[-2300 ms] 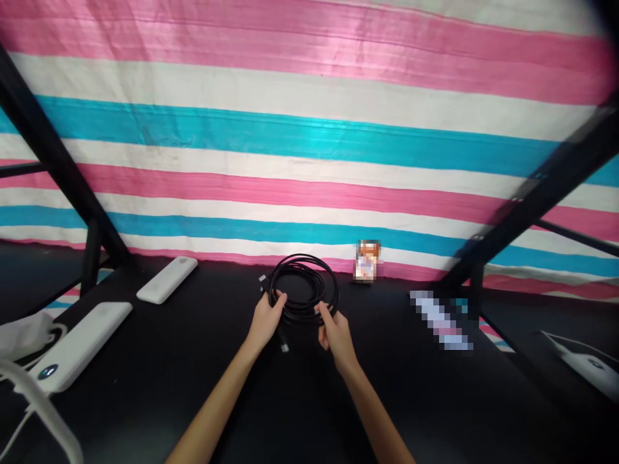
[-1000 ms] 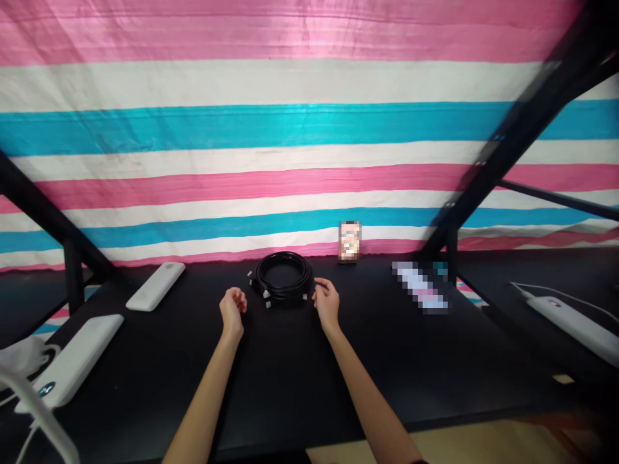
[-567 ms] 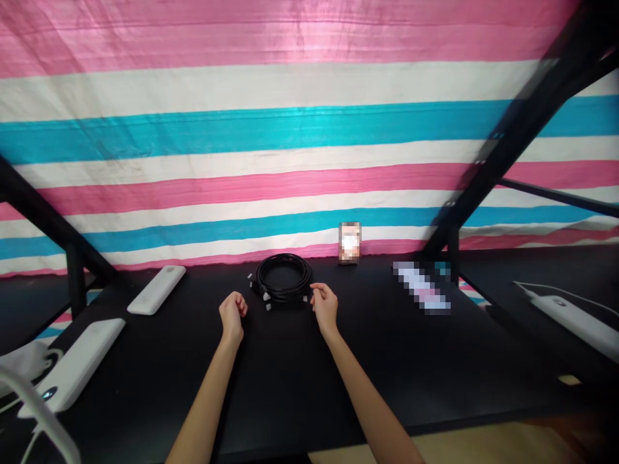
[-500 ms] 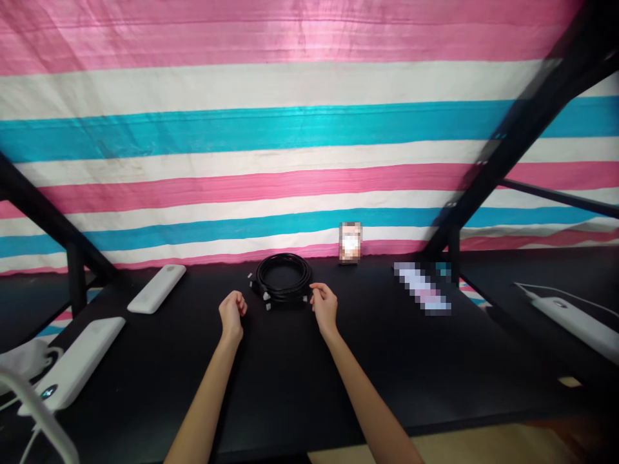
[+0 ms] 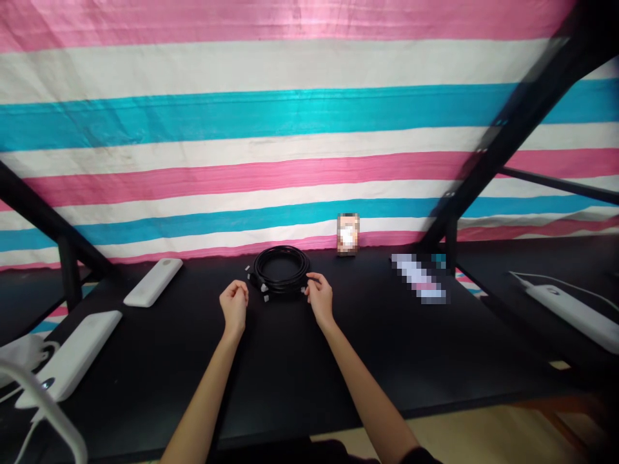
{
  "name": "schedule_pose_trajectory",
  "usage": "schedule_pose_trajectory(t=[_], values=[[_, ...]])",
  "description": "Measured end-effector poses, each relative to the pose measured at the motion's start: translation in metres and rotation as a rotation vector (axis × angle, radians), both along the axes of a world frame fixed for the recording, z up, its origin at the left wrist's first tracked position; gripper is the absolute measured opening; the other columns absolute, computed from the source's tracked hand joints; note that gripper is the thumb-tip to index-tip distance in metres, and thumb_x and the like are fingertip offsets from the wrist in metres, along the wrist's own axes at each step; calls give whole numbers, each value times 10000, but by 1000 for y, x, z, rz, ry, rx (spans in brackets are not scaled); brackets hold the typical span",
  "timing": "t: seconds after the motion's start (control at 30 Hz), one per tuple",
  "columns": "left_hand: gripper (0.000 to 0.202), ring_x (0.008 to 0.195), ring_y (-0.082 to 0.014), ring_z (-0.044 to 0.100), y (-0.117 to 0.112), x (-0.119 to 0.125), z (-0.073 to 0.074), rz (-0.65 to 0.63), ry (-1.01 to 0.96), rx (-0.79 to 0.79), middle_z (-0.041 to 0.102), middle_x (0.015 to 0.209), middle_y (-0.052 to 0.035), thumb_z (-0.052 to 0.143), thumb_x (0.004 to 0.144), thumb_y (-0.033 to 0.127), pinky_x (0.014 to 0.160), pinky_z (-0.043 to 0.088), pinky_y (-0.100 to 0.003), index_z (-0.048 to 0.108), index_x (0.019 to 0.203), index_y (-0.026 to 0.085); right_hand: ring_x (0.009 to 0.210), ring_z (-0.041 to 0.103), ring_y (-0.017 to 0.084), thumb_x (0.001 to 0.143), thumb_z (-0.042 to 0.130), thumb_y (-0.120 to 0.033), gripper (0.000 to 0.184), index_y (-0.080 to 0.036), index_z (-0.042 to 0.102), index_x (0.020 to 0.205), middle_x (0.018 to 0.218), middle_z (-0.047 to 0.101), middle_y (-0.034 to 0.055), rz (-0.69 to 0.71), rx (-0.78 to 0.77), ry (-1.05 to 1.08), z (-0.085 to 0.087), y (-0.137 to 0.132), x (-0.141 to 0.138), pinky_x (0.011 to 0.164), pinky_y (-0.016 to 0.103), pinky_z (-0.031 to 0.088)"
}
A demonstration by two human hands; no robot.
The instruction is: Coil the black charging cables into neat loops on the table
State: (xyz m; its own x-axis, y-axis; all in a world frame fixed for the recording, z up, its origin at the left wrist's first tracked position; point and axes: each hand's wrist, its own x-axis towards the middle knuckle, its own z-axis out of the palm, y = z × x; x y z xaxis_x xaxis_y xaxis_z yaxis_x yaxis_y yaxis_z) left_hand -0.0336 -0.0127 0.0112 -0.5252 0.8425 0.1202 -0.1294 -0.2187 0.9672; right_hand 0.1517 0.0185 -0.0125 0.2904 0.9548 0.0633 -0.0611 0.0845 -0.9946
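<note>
A coil of black cable (image 5: pixel 281 287) lies on the black tabletop (image 5: pixel 285 374) in front of me, its small pale plugs sticking out on the left, at the front and on the right. To the coil's front left is my left hand (image 5: pixel 235 307), closed in a loose fist, apart from the cable; no object shows in it. On the other side, my right hand (image 5: pixel 320 300) has its fingers half bent, with a gap between index finger and thumb. Its thumb tip is right by the right-hand plug; whether they touch I cannot tell.
Two white power banks (image 5: pixel 153 282) lie at the left, near a white lamp-like curved tube (image 5: pixel 51 419). Another white power bank (image 5: pixel 575 316) with a cord lies far right. Blurred-out items (image 5: pixel 348 234) stand at the back. Black metal struts (image 5: pixel 503 148) frame both sides before a striped sheet.
My view has tilted slightly down, so the whole scene sits a little higher. The right hand's fingertips are slightly nearer the plug. The cable coil stays in place.
</note>
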Motion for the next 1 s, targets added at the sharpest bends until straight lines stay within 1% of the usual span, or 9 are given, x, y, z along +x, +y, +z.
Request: schedule_pose_trajectory(t=[0.17,0.27,0.33,0.43,0.53,0.63,0.73,0.87,1.0], values=[[62,353,-47,299,2,-2,-4,33,-21,-17,384,422,73,422,543,139,358,185,-162,462,522,182,307,373,70,688,474,-261,199,-157,576,824,435,500,-71,21,11,-32,6,-1,-1,328,176,285],[56,350,-47,299,5,-2,-7,40,-29,-25,382,422,75,422,549,148,356,186,-161,457,523,182,349,433,81,719,488,-287,227,-163,576,887,521,556,-48,-53,58,-108,12,5,12,382,193,346],[60,355,-48,303,7,-1,-11,44,-25,-28,375,410,75,430,553,150,359,192,-158,462,511,180,420,500,95,738,484,-309,265,-164,577,940,627,598,-19,-180,90,-173,14,14,32,464,216,408],[64,354,-48,300,10,1,-15,56,-38,-36,364,396,77,436,549,154,358,194,-156,462,496,177,556,574,133,744,453,-316,338,-160,581,1015,763,618,21,-330,52,-274,10,32,74,585,260,457],[59,344,-48,296,12,3,-17,63,-74,-48,365,394,78,431,541,157,353,191,-156,459,494,179,664,584,171,725,452,-294,427,-133,588,1096,810,591,46,-339,12,-410,2,48,114,668,301,466],[60,338,-48,298,14,6,-18,63,-103,-60,366,391,76,435,537,156,350,190,-157,456,486,178,719,573,175,705,461,-251,483,-121,586,1153,903,566,71,-300,28,-489,-4,60,137,725,313,463],[65,341,-48,302,16,7,-19,60,-115,-64,366,389,74,438,536,151,352,193,-156,458,480,177,755,575,178,745,472,-282,535,-185,518,1269,953,547,55,-276,11,-618,-5,69,140,725,316,454],[65,349,-50,308,15,8,-20,50,-111,-64,371,396,71,446,541,152,357,197,-157,462,484,177,796,583,193,824,459,-380,598,-300,331,1403,1001,535,36,-265,-125,-931,0,80,133,678,318,441],[62,346,-51,304,14,8,-19,51,-106,-65,361,398,72,449,543,155,357,192,-159,459,487,179,903,572,226,869,427,-423,622,-313,220,1445,1087,496,66,-235,-189,-1121,3,87,128,660,309,443]])
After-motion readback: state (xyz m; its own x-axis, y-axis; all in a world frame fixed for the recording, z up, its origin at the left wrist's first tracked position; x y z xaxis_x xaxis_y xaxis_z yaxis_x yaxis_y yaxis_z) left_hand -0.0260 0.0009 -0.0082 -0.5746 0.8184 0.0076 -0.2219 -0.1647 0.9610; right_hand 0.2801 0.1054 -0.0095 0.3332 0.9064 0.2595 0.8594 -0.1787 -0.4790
